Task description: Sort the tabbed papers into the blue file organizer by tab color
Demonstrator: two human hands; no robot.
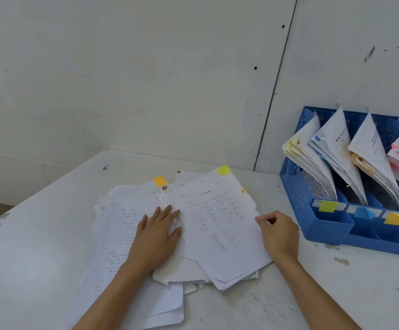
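Tabbed papers (120, 225) lie in a loose pile at the centre of the frame on the white table (27, 246). 1 top sheet (217, 222) sits askew on the right of the pile, its long axis running from upper left to lower right, with a yellow tab (223, 169) at its far corner. The left hand (158, 234) lies flat on the pile, fingers straight and spread, gripping nothing and pressing the lower sheets down. The right hand (278, 232) has its fingers curled at the sheet's right edge and seems to pinch it between thumb and forefinger. The blue file organizer (296, 186) stands at the right of the frame, just right of that hand, so the right hand is plainly the nearer. Its leftmost slot carries a yellow label (328, 206) and already holds yellow-tabbed sheets. I judge the coming move a short carry rightward and up into that slot, tab end kept uppermost.
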